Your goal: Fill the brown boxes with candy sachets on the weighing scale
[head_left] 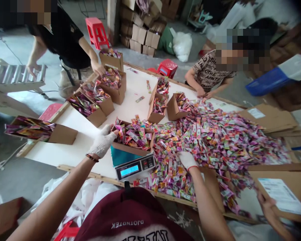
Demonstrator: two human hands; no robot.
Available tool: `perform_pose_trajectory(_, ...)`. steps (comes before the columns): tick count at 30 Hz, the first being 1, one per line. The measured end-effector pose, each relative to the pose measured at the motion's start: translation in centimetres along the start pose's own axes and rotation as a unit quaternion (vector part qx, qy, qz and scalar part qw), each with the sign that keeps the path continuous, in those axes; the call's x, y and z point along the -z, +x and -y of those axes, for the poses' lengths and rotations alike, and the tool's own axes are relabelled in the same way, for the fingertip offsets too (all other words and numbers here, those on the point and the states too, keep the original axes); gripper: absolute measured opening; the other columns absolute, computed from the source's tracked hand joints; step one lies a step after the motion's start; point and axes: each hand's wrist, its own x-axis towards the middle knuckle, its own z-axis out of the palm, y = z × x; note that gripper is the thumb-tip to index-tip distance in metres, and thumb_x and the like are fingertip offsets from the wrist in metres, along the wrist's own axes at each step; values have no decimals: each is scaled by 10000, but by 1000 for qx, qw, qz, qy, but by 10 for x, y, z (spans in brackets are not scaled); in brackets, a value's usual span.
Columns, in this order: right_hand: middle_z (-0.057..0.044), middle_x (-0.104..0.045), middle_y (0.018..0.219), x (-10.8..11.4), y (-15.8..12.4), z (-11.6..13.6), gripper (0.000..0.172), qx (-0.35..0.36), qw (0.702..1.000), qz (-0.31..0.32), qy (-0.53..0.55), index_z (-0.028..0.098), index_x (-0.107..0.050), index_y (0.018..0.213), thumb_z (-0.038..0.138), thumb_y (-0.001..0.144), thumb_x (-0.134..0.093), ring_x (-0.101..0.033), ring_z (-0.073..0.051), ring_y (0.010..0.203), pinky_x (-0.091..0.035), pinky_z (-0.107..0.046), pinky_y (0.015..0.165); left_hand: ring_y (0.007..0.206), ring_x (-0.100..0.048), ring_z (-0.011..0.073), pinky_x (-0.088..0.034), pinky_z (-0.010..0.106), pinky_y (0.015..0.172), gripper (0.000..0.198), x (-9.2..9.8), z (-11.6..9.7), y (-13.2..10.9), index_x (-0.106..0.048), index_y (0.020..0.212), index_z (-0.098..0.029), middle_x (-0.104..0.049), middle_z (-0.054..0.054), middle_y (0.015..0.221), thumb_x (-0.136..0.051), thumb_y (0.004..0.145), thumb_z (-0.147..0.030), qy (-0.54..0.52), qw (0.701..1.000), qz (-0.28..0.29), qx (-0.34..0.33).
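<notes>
A small cardboard box (130,149) full of colourful sachets (134,134) stands on a digital scale (132,169) with a lit blue display. My left hand (101,142), in a white knitted glove, grips the box's left end with thumb and fingers at its rim. To the right of the scale, my right hand (187,160), also gloved, rests on a large heap of loose sachets (203,134). Its fingers are partly sunk among them, so their closing cannot be made out.
Several filled boxes (96,117) stand across the white table (87,154); another box (62,134) lies at its left edge. A co-worker's hand (98,68) touches a far box. Another person (213,72) sits behind the heap. A third person's hand (266,201) is beside a labelled carton (286,174).
</notes>
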Motion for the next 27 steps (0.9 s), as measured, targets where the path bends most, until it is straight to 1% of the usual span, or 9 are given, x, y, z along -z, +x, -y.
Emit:
perform_pose_trajectory(4,-53,-775,1059,55,1,24,342,83,994,-25,59,191,-783,1030,322,982,-471,-690,-182,1014,-499,-251,898,908,-615,209,-504,342,860,407,-9,9,4,-682,1137,-185,-699,51,1000,-628,819,-434,25,999,26,-16)
perform_pose_trajectory(8,-15,-760,1071,97,-17,116,308,277,945,-49,166,239,-753,1101,386,973,-515,-688,-177,998,-499,-252,910,853,-622,199,-514,335,814,368,-13,10,-1,-682,1120,-188,-701,41,955,-605,834,-406,11,1000,16,-5)
perform_pose_trajectory(10,-42,-731,1169,107,-29,162,316,320,933,-94,138,232,-702,1207,343,935,-585,-679,-193,1017,-495,-268,899,942,-647,220,-525,350,863,417,-11,9,-4,-672,1161,-188,-716,66,1053,-627,833,-441,-21,1000,19,1)
perform_pose_trajectory(12,-67,-706,1207,105,-40,192,333,323,935,-127,66,229,-667,1222,348,913,-634,-671,-208,1018,-486,-278,864,1142,-630,262,-504,377,976,529,-5,12,-8,-645,1258,-190,-683,114,1262,-645,839,-514,-46,999,4,3)
perform_pose_trajectory(14,-65,-711,1142,87,-47,202,299,335,937,-97,-15,235,-667,1146,408,902,-662,-672,-213,984,-474,-281,823,1300,-562,297,-455,412,1070,648,7,21,-11,-603,1361,-191,-602,154,1419,-636,849,-587,-55,998,-21,14)
perform_pose_trajectory(17,-81,-729,1020,43,-44,194,265,362,921,-13,-144,207,-684,1060,412,894,-661,-681,-239,937,-457,-316,810,1339,-543,321,-437,457,1097,742,31,46,-16,-550,1436,-178,-556,192,1471,-597,860,-643,-49,996,-44,66)
perform_pose_trajectory(20,-112,-744,981,12,-23,188,221,348,914,-11,-207,178,-710,1033,296,937,-551,-691,-268,940,-447,-359,833,1307,-576,337,-470,475,1069,770,56,79,-25,-547,1412,-136,-562,219,1452,-566,846,-657,-43,984,-65,161)
perform_pose_trajectory(23,-130,-753,1030,16,16,205,290,307,932,-60,-185,177,-708,1126,289,959,-500,-699,-269,960,-455,-352,833,1331,-562,355,-480,503,1069,752,78,114,-43,-549,1381,-134,-566,219,1448,-523,833,-647,-25,970,-67,231)
perform_pose_trajectory(27,-166,-744,1054,52,94,265,293,256,950,-110,-141,141,-697,1162,269,952,-538,-705,-281,975,-487,-370,853,1363,-545,344,-488,470,1090,782,103,165,-67,-557,1360,-155,-563,193,1466,-464,798,-691,-1,958,-84,272)
